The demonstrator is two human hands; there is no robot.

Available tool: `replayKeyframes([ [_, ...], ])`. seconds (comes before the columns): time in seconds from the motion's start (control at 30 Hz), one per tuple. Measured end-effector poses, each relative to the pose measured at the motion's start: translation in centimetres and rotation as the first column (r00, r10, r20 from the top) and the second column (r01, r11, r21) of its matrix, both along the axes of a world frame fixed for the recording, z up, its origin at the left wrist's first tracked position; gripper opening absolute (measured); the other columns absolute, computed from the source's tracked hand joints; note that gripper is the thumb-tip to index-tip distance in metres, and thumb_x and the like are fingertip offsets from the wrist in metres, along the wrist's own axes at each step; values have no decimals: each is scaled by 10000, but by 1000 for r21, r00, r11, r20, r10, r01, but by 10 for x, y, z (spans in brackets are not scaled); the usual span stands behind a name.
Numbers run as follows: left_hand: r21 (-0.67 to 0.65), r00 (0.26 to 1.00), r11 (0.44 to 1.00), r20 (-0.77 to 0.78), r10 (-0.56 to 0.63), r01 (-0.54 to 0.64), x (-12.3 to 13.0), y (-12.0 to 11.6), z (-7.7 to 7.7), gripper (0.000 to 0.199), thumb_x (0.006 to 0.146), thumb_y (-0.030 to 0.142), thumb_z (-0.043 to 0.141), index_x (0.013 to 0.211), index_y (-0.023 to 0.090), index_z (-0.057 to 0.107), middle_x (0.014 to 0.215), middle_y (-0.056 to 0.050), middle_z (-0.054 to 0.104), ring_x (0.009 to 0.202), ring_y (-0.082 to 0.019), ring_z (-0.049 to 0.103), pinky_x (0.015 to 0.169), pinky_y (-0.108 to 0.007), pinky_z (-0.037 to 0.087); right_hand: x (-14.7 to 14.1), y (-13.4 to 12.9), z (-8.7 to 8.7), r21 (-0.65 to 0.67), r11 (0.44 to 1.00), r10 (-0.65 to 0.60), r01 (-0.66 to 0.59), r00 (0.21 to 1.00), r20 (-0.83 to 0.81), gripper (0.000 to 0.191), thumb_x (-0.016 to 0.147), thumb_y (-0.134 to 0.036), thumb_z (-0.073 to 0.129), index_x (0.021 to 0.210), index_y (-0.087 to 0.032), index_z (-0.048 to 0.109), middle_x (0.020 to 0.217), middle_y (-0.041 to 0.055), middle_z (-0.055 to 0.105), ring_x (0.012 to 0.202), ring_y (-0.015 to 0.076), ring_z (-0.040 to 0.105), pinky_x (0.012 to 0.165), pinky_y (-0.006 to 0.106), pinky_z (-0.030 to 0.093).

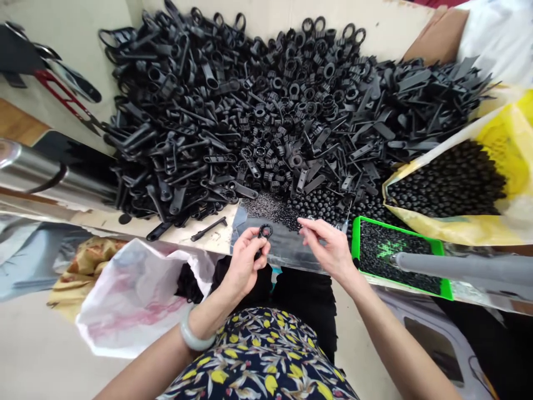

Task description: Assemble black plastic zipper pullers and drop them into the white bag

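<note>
Between its fingers and thumb, my left hand [245,258] grips a black plastic ring part [265,231] above the front edge of the table. To the right of it, my right hand [327,244] has its fingertips drawn together near the small black bits [270,206]. Whatever those fingertips hold, if anything, is too small to make out. Round black beads [320,206] lie just beyond my right hand. Farther back are heaped black ring pieces [287,94], long black handle-like parts [166,133] on the left and flat black strips [375,128] on the right.
A green-rimmed tray [447,289] of small black pieces stands at the right, with a grey bar over it. Behind it lies a yellow-and-white bag [441,230] of black beads. A white plastic bag [125,316] hangs at the left below a steel flask [87,180]. Scissors [66,100] hang upper left.
</note>
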State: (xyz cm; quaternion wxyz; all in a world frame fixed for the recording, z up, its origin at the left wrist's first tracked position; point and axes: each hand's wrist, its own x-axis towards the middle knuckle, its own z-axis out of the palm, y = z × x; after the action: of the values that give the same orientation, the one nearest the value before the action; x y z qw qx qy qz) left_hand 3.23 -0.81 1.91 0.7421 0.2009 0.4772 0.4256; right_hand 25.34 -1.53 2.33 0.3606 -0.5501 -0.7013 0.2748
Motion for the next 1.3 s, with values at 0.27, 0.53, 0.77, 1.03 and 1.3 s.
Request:
replayKeyframes([
  [0.27,26,998,997,-23,67,-66,6,5,-7,359,760,320,758,984,208,500,639,94,539,383,12,253,430,-145,161,23,76,11,279,888,-436,366,864,253,377,1008,-379,596,1341,-208,637,1179,92,657,708,159,652,751,346,566],
  [0.53,129,996,992,85,-29,18,5,0,0,306,897,277,662,1146,212,496,872,7,688,801,-135,648,810,-265,479,25,101,4,266,884,-449,383,854,262,159,943,-345,692,995,-202,644,1030,57,688,698,157,666,767,340,556],
  [0.77,130,985,991,175,13,-36,5,0,4,333,837,177,562,1158,213,481,1043,-49,748,1099,-238,676,1113,-432,375,-15,-3,9,-190,852,-521,488,755,-399,367,907,-427,768,1205,-221,704,843,8,729,679,169,741,689,322,635],
  [1.03,132,989,990,133,-61,44,21,-13,6,458,815,145,639,1250,235,526,1157,-37,717,1192,-205,622,1121,-376,389,-67,-66,-4,-571,785,-589,242,576,-567,391,825,-516,849,977,-182,716,772,50,789,613,175,758,620,293,668],
  [1.3,224,993,968,5,-115,111,22,-23,0,375,976,323,676,1318,238,547,1194,-65,693,1190,-203,613,1018,-333,476,-80,-66,-7,-595,771,-600,227,573,-559,412,843,-545,828,987,-178,708,763,37,776,614,151,747,626,258,650],
])
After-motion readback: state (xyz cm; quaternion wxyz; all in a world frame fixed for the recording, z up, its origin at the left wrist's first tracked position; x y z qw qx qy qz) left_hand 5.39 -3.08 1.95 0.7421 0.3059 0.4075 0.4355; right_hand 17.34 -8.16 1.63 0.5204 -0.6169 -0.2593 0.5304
